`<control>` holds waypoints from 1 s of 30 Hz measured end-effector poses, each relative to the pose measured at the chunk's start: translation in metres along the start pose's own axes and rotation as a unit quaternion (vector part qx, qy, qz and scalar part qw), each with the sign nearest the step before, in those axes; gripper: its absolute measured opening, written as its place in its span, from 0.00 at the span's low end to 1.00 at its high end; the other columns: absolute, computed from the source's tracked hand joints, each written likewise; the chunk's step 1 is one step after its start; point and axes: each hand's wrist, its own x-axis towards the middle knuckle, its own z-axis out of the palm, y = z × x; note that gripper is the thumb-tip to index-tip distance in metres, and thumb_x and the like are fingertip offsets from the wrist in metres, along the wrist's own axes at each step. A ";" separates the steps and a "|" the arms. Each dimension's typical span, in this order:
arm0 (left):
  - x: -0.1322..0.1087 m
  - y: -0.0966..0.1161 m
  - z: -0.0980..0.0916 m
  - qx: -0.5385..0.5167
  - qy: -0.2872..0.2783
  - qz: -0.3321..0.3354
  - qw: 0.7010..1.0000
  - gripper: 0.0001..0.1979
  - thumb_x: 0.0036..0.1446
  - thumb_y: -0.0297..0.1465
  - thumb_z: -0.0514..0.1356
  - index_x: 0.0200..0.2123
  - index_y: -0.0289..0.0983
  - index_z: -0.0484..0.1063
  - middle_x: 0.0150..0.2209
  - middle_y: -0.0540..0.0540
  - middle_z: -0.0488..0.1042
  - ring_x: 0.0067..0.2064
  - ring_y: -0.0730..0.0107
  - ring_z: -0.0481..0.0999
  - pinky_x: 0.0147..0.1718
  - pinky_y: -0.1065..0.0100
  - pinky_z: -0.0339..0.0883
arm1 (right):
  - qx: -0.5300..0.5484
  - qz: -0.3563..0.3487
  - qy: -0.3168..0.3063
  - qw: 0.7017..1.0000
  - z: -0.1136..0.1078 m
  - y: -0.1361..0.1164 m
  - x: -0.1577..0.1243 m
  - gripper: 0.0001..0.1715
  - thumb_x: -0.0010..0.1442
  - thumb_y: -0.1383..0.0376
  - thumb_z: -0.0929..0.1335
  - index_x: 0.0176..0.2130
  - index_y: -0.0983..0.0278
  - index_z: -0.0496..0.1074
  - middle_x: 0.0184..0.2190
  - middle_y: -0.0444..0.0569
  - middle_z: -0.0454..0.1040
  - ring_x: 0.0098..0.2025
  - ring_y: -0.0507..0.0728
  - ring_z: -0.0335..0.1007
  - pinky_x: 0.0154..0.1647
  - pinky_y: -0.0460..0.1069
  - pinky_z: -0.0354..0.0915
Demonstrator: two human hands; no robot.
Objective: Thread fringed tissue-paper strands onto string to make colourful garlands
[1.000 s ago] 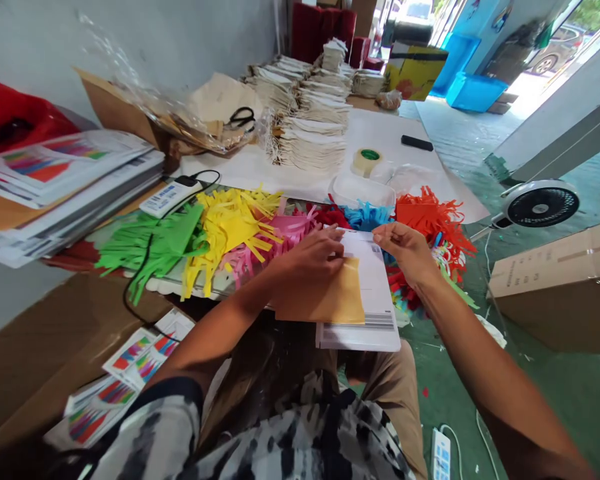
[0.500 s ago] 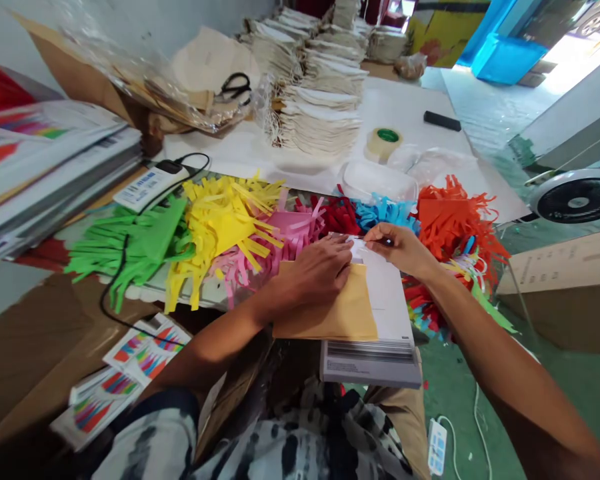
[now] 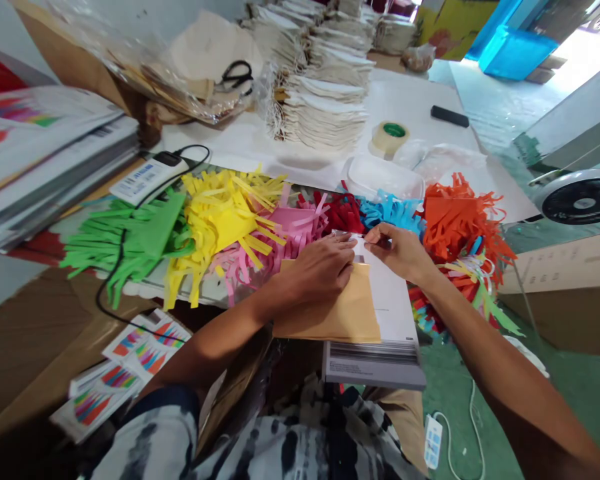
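My left hand (image 3: 325,267) lies flat, fingers stretched forward, over a yellow-orange paper piece (image 3: 350,313). That piece rests on a stack of white printed sheets (image 3: 395,320), striped at its near end, above my lap. At the stack's far edge, my right hand (image 3: 395,250) has thumb and fingers pinched together; whatever is between them is too small to make out. The two hands' fingertips almost meet there. Just beyond them lie fringed paper bundles: pink (image 3: 290,223), dark red (image 3: 343,213) and blue (image 3: 393,212).
Green (image 3: 150,227), yellow (image 3: 225,227) and orange-red (image 3: 447,217) fringe bundles line the table edge. Farther back are a tape roll (image 3: 390,139), scissors (image 3: 237,75) and stacked off-white bundles (image 3: 325,113). A fan (image 3: 583,200) stands right; a power strip (image 3: 433,440) is on the floor.
The view has shifted slightly. My left hand keeps its place on the yellow-orange paper, and my right fingers remain pinched at the stack's far edge, turned slightly.
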 end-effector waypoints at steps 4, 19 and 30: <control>-0.001 0.000 0.000 0.000 -0.005 -0.010 1.000 0.12 0.66 0.25 0.57 0.48 0.33 0.79 0.64 0.34 0.77 0.70 0.52 0.72 0.73 0.49 0.64 | -0.138 -0.012 0.045 0.989 -0.002 -0.018 -0.006 0.24 0.61 0.63 0.72 0.56 0.62 0.72 0.39 0.50 0.82 0.39 0.62 0.77 0.40 0.55 0.65; 0.012 -0.020 -0.029 -0.243 -0.022 -0.085 0.966 0.12 0.62 0.34 0.59 0.38 0.35 0.81 0.41 0.44 0.84 0.46 0.60 0.81 0.49 0.61 0.75 | -0.342 -0.147 0.045 0.927 -0.047 -0.026 -0.086 0.32 0.59 0.77 0.66 0.59 0.60 0.80 0.61 0.55 0.79 0.58 0.67 0.73 0.55 0.64 0.68; 0.036 -0.105 -0.082 -0.039 0.177 -0.361 0.915 0.13 0.62 0.33 0.60 0.43 0.31 0.79 0.41 0.37 0.82 0.47 0.55 0.79 0.52 0.56 0.72 | -0.344 -0.237 -0.075 0.906 -0.025 -0.019 -0.202 0.59 0.53 0.79 0.66 0.78 0.56 0.52 0.80 0.57 0.45 0.79 0.69 0.51 0.72 0.70 0.63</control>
